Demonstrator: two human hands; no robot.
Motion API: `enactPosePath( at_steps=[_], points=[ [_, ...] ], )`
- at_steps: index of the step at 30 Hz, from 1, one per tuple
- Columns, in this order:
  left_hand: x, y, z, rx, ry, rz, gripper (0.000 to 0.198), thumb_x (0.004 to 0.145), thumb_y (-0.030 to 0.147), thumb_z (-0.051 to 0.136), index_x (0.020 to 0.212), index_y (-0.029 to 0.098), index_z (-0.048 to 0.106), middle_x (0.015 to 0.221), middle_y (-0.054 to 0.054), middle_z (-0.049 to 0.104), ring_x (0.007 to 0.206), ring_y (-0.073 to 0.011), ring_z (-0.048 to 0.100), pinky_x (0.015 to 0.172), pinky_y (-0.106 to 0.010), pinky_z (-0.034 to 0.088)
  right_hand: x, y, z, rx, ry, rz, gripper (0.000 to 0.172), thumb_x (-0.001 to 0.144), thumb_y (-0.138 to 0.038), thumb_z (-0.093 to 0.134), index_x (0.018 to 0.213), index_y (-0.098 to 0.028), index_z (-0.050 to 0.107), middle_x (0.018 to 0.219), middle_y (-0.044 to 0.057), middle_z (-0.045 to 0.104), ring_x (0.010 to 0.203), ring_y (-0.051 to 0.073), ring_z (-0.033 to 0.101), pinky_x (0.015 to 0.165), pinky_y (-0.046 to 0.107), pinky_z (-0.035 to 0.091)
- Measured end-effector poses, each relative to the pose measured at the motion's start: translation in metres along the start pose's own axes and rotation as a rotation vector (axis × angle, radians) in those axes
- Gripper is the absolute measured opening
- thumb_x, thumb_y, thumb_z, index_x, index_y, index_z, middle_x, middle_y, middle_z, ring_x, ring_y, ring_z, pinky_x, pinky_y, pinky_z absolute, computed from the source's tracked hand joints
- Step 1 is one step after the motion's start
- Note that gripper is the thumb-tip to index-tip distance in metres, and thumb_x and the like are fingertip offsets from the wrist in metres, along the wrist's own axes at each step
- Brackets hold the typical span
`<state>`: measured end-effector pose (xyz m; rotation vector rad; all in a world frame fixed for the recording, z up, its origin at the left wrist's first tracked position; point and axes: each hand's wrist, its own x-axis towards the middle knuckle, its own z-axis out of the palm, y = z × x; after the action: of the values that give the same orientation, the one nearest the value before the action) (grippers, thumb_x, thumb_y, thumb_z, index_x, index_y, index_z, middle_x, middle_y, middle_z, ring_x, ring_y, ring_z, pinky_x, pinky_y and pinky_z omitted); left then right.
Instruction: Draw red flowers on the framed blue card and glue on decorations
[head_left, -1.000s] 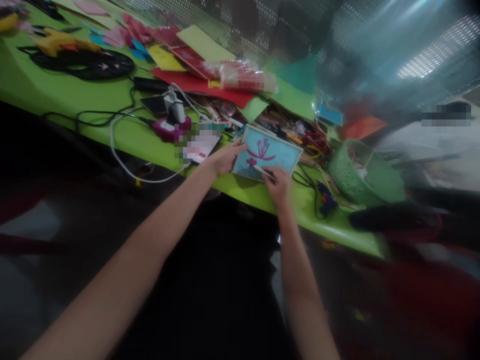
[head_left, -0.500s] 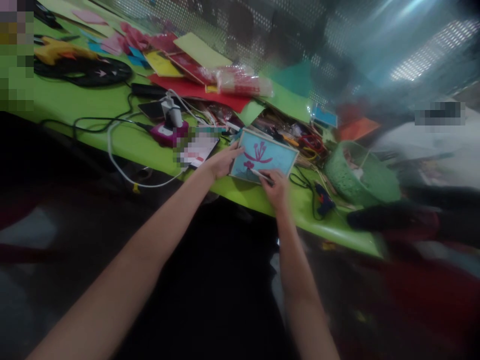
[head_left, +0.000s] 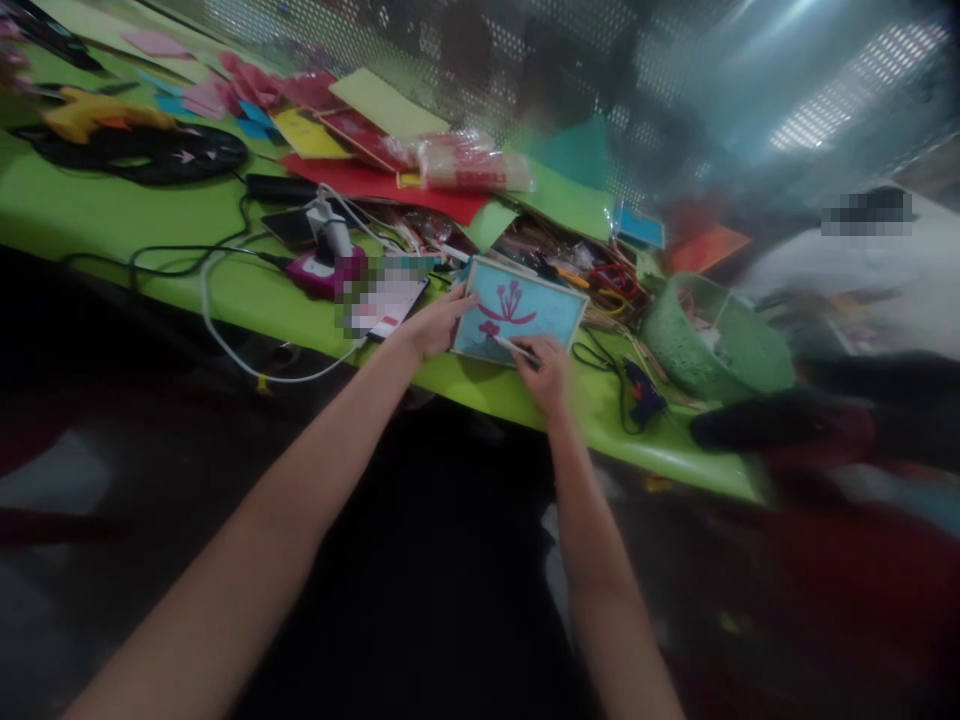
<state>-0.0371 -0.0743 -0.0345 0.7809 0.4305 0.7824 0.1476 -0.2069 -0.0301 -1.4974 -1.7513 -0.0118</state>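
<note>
Left hand (head_left: 436,326) in grip on left edge of framed picture (head_left: 547,303), right hand (head_left: 549,374) around tool (head_left: 513,347) at lower edge.

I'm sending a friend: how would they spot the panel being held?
Find the long, bright green table. At its near side, the left hand grips a rectangular pale blue panel. Unlike the plain red paper sheet beyond, it bears magenta floral shapes.

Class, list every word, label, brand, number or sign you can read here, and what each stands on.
No text is readable.
Phone screen: partly pixelated, the rest too small to read.
Plastic-wrapped packet: reddish patches, too blurred to tell any lettering.
Blue framed panel: magenta shapes, no lettering visible.
</note>
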Motion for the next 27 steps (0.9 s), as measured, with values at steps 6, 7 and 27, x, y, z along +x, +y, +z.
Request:
enactPosePath(
  at_steps=[6,7,27],
  points=[
    [-0.0008,0.0009,0.0014,0.004,0.007,0.000,0.045,0.099,0.020,0.062,0.143,0.023,0.056,0.107,-0.008,0.081,0.085,-0.0228,0.080,0.092,-0.045,0.066,0.0007,0.0009,-0.0001,-0.004,-0.019,-0.002,0.015,0.097,-0.026,0.065,0.103,-0.025,0.079,0.099,0.006,0.080,0.096,0.026,0.070,0.090,0.042,0.056],
    [-0.0010,0.0009,0.0016,0.004,0.008,0.001,0.044,0.099,0.020,0.061,0.143,0.023,0.056,0.106,-0.007,0.081,0.084,-0.0224,0.080,0.092,-0.045,0.066,0.0007,0.0007,-0.0001,0.004,-0.019,-0.009,0.015,0.097,-0.026,0.065,0.103,-0.025,0.079,0.098,0.007,0.080,0.095,0.026,0.070,0.089,0.042,0.056],
    [-0.0033,0.0023,0.0022,-0.020,-0.007,-0.013,0.051,0.096,0.022,0.068,0.145,0.027,0.055,0.112,-0.008,0.080,0.092,-0.0261,0.080,0.093,-0.047,0.066,0.0008,-0.0014,-0.0013,0.001,-0.032,-0.008,0.016,0.099,-0.029,0.065,0.104,-0.026,0.079,0.099,0.006,0.080,0.096,0.025,0.071,0.089,0.043,0.057]
  ],
)
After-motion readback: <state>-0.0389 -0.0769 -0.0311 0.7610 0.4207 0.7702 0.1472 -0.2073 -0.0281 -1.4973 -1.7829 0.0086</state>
